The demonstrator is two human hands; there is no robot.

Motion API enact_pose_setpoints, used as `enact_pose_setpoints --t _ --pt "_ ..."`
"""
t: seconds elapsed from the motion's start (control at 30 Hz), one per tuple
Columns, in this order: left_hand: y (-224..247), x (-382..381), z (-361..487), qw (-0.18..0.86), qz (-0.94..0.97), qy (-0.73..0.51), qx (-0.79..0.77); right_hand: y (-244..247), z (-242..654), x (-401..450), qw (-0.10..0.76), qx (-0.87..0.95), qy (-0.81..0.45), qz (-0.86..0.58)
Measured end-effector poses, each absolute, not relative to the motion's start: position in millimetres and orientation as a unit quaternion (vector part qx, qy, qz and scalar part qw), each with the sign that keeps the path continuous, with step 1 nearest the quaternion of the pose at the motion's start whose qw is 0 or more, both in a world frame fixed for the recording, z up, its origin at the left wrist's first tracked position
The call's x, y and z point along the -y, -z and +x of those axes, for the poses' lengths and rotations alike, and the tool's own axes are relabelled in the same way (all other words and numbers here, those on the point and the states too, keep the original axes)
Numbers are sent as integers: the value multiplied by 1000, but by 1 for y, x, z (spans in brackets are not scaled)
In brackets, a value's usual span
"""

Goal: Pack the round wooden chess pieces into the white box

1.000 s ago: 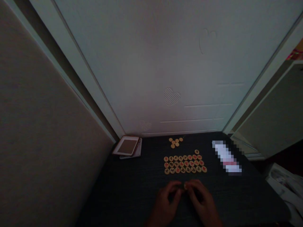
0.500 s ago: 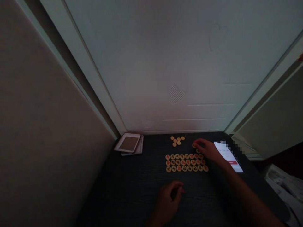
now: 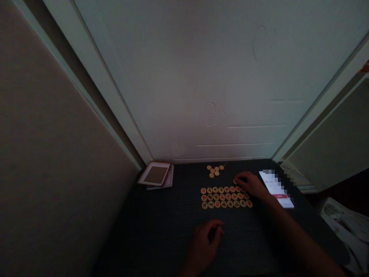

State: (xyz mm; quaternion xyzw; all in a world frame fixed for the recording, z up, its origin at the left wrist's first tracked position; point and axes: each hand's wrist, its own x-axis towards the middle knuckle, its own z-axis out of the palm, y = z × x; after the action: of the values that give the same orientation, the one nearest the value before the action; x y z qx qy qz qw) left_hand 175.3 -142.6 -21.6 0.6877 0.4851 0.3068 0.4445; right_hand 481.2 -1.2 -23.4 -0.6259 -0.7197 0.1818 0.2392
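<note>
Three rows of round wooden pieces (image 3: 223,197) with red or black characters lie face up on the dark table (image 3: 161,219). Behind them is a loose group of blank-looking pieces (image 3: 212,171). At the right end of the back row, my right hand (image 3: 249,184) pinches a round piece (image 3: 235,181) at its fingertips and covers part of that row. My left hand (image 3: 206,240) rests in front of the rows, fingers curled with thumb and fingertips near each other; whether anything small is between them is hidden.
A lit phone (image 3: 278,190) lies right of my right hand. Two stacked box-like trays (image 3: 157,175) sit at the back left. A white panel with embossed hearts (image 3: 213,114) rises behind the table. Papers or bags (image 3: 343,227) are beyond the right edge.
My right hand has moved slightly down toward the back row, with the round piece at its fingertips. My left hand has stayed in place.
</note>
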Motion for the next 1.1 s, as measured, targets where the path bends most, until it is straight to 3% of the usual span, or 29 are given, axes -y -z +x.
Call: enact_pose_setpoints --t 0.4,0.87,1.1 --pt "22 141 176 433 693 -313 -484 23 478 2 263 720 -164 -621" --pt "28 144 174 434 690 -316 -485 10 417 -58 267 757 -156 -576" --pt "30 145 173 439 684 -316 -490 -14 406 -4 316 722 -160 -593"
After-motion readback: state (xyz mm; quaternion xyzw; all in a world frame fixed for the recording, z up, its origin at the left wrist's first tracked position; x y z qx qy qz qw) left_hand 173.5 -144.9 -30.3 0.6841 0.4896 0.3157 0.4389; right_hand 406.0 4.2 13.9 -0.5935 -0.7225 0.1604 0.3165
